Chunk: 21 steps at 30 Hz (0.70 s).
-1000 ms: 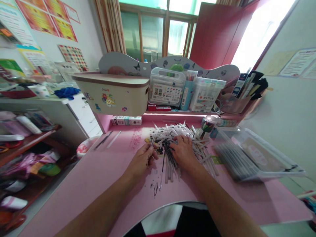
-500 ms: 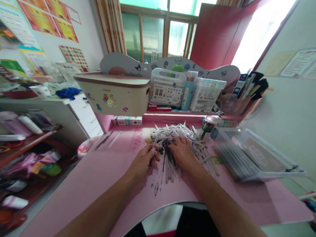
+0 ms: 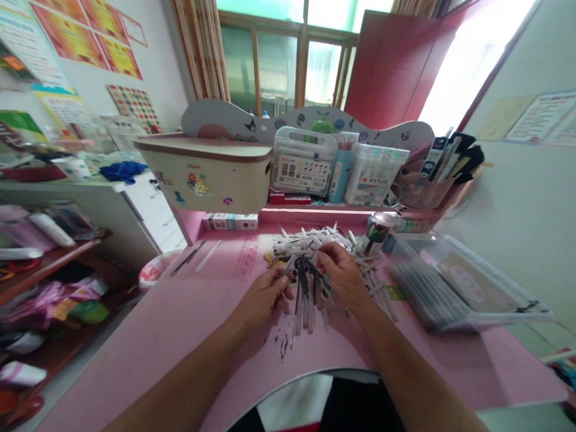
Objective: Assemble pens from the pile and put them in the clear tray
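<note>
White plastic pen tubes [image 3: 315, 241] lie heaped on the pink table [image 3: 148, 318] under your hands, your left hand [image 3: 265, 297] closed around a few while your right hand [image 3: 344, 279] has risen off the heap, pinching black-stained refills [image 3: 308, 282].

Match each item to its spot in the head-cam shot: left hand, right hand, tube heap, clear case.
Items:
1. left hand
2. right hand
3. heap of white plastic tubes
4. clear plastic case

Spots:
A. fingertips at the dark-stained tubes
B. at the right side of the pink desk, beside the heap
C. closed around a white tube
D. on the desk, just beyond the hands

Pairs: 1-C, 2-A, 3-D, 4-B
</note>
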Each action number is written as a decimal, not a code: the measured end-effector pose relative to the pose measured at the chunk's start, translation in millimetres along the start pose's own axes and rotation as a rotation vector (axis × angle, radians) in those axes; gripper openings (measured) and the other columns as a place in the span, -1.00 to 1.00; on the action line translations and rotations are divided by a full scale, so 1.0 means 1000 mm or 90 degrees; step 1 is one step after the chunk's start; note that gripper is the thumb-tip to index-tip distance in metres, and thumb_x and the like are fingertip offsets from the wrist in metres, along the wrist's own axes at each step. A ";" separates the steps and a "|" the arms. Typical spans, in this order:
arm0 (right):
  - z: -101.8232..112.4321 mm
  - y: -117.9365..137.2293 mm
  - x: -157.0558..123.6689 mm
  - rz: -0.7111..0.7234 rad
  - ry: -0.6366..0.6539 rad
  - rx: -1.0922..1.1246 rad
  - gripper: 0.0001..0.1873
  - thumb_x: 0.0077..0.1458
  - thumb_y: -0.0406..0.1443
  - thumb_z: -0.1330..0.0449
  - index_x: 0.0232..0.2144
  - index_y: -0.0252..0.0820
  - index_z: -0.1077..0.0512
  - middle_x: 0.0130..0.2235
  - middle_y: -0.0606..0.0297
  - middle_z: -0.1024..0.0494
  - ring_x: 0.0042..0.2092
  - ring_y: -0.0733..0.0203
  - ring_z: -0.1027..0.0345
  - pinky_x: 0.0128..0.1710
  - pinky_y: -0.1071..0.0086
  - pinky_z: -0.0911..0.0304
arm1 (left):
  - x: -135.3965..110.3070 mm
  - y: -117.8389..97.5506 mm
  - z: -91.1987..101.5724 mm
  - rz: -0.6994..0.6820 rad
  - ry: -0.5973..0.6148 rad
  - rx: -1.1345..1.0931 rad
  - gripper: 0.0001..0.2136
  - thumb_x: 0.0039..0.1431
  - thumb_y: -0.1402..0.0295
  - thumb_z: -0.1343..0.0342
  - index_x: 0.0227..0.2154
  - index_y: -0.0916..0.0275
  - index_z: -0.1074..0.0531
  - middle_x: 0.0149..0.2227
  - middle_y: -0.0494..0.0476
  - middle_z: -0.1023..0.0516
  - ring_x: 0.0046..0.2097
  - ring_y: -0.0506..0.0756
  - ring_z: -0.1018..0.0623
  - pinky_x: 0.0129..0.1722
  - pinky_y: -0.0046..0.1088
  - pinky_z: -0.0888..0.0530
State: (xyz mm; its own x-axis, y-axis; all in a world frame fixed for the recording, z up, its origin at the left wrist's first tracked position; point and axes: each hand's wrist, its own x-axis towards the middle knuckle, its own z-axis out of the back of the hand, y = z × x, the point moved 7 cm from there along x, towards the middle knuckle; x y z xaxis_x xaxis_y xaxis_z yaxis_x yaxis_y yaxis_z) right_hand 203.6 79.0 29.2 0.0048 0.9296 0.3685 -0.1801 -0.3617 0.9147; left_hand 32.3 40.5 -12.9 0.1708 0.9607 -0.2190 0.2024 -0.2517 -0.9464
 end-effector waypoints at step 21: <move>-0.011 0.001 -0.012 -0.091 0.076 0.141 -0.92 0.03 -0.26 -0.23 -0.37 -0.13 -0.43 -0.50 0.45 -0.37 -0.47 0.32 -0.21 -0.45 0.42 -0.15 | 0.003 0.010 -0.010 -0.036 0.155 0.195 -0.72 0.21 0.08 -0.08 -0.30 0.21 -0.42 -0.54 -0.01 -0.40 -0.54 0.04 -0.39 -0.52 -0.45 -0.31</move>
State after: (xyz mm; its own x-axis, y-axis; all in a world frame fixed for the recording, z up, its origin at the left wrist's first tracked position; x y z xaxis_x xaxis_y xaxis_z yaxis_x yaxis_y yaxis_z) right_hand 192.5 68.0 24.1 -0.1037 0.9691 0.2238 0.0338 -0.2215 0.9746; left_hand 44.4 40.1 -20.3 0.3982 0.9072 -0.1360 -0.0723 -0.1168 -0.9905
